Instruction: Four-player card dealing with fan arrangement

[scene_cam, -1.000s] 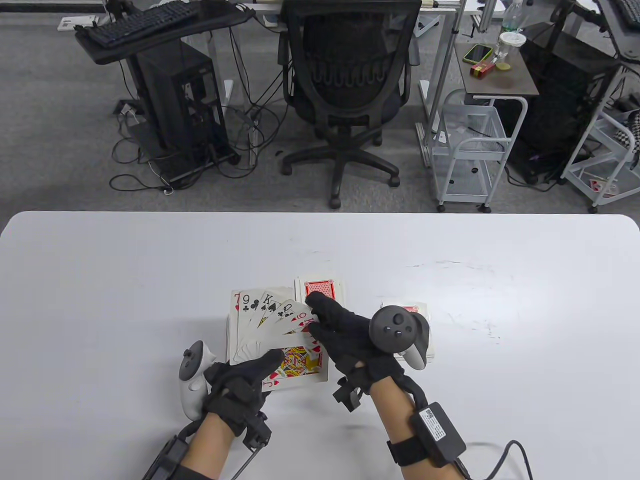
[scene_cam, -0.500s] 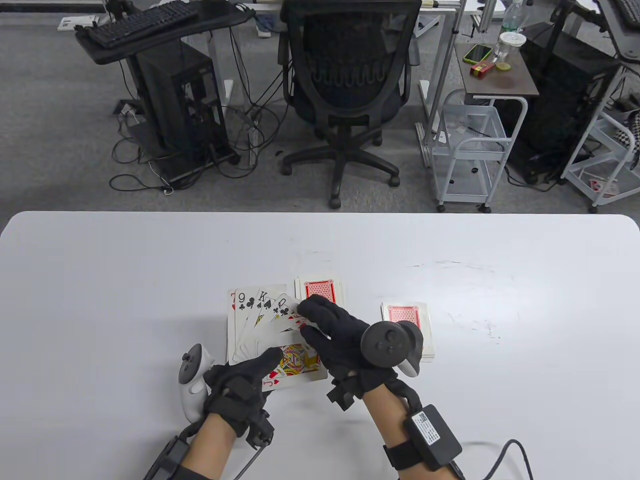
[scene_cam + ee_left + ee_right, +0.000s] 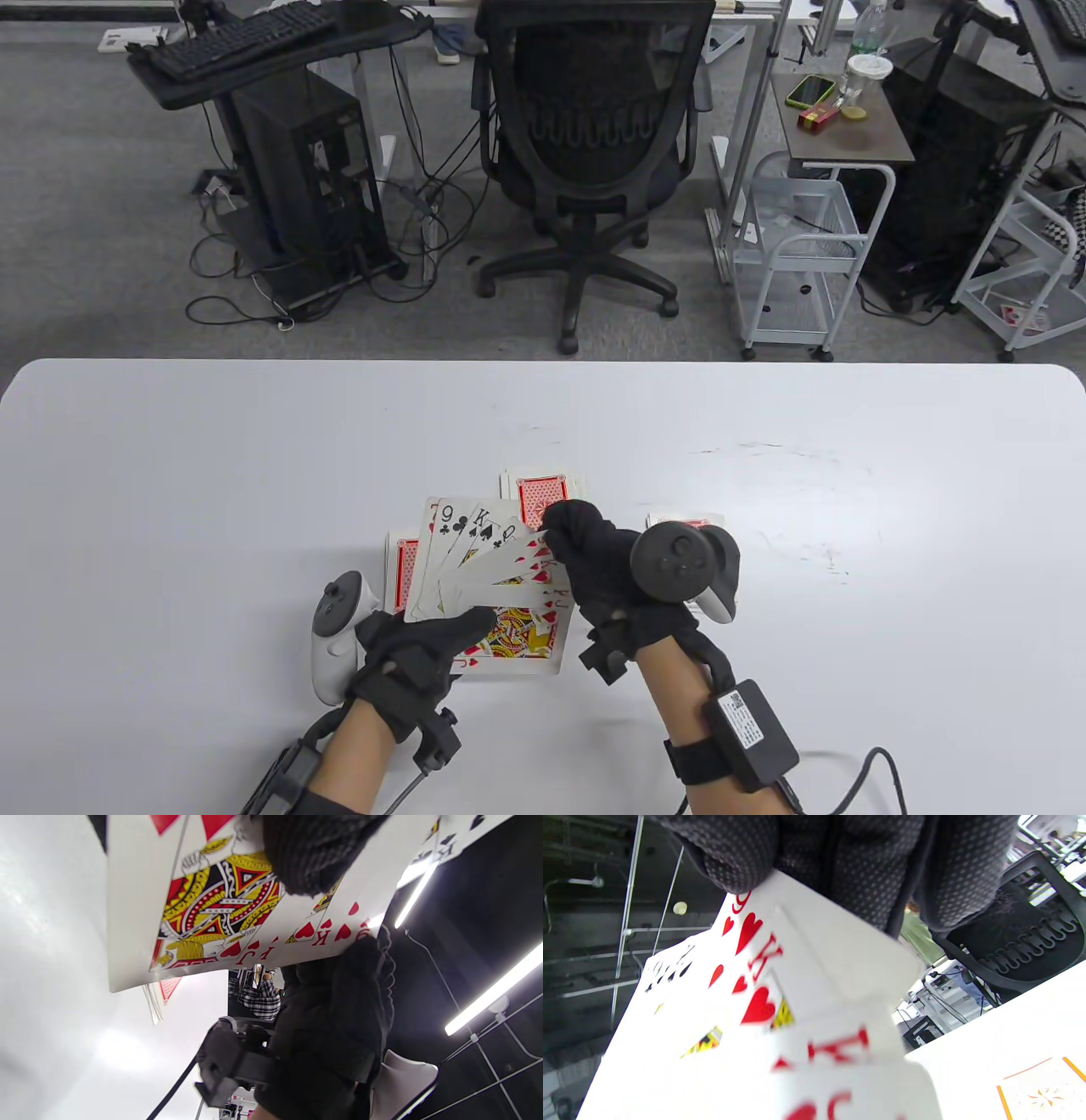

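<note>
A face-up card fan point(image 3: 488, 564) shows a nine, king and queen of clubs, then red hearts and a jack in front. My left hand point(image 3: 471, 624) grips its lower end, thumb on the jack point(image 3: 203, 899). My right hand point(image 3: 560, 535) curls its fingers point(image 3: 840, 866) on the fan's upper right cards point(image 3: 780, 997) and pinches them. Three face-down red-backed piles lie on the white table point(image 3: 254, 441): one behind the fan point(image 3: 543, 491), one left of it point(image 3: 402, 569), and one on the right point(image 3: 689, 520), mostly hidden by the right tracker.
An office chair point(image 3: 594, 153) stands beyond the table's far edge, with a white wire cart point(image 3: 797, 255) to its right. The wide white tabletop stretches left and right of the cards.
The fan has lifted and shifted right, uncovering the face-down pile on the left. My right fingers went from lying flat on the cards to curling onto the fan's right edge.
</note>
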Available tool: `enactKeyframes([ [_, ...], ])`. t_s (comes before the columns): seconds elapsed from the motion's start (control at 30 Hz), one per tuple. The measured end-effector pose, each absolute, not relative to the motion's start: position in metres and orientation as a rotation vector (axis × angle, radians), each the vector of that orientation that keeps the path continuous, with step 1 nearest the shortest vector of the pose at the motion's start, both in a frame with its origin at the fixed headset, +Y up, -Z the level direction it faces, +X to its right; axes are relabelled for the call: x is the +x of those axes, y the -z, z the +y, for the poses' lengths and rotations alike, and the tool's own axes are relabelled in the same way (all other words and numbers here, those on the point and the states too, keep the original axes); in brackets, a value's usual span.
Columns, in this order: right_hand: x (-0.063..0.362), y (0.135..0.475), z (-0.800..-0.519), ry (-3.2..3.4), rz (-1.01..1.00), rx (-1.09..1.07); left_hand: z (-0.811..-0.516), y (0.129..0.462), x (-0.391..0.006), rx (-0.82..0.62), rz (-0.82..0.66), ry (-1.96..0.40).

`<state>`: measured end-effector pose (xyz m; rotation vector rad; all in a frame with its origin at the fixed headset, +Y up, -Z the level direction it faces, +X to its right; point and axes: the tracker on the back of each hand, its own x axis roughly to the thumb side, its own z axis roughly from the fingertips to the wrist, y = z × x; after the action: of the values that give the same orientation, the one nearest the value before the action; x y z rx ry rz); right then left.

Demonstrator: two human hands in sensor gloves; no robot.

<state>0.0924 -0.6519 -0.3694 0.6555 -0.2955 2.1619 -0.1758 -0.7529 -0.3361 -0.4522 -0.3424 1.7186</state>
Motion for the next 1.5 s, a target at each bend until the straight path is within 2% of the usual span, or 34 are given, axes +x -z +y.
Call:
enactKeyframes([
  [0.3,0.124,0.363,-0.629,-2.121,-0.551,0.573,-0.753,0.335,-0.164,-0.563,-0.397,-1.586],
  [0.53,0.132,0.355,-0.614,-2.057,-0.687,0.593,-0.757,0.334,-0.153,-0.656,-0.434,-1.398],
  [0.77,0.139,0.351,-0.607,-2.049,-0.796,0.554,-0.761,0.334,-0.148,-0.709,-0.441,-1.341],
  [0.9,0.131,0.352,-0.610,-2.119,-0.753,0.610,-0.761,0.335,-0.150,-0.708,-0.435,-1.396],
  [1.07,0.104,0.358,-0.623,-2.081,-0.498,0.757,-0.759,0.337,-0.158,-0.687,-0.422,-1.460],
  [1.27,0.076,0.358,-0.641,-2.104,-0.334,0.833,-0.758,0.337,-0.161,-0.660,-0.426,-1.512],
  [1.43,0.078,0.360,-0.646,-2.083,-0.342,0.799,-0.760,0.338,-0.165,-0.641,-0.404,-1.553],
  [1.5,0.086,0.363,-0.647,-2.050,-0.310,0.741,-0.758,0.339,-0.168,-0.601,-0.398,-1.647],
])
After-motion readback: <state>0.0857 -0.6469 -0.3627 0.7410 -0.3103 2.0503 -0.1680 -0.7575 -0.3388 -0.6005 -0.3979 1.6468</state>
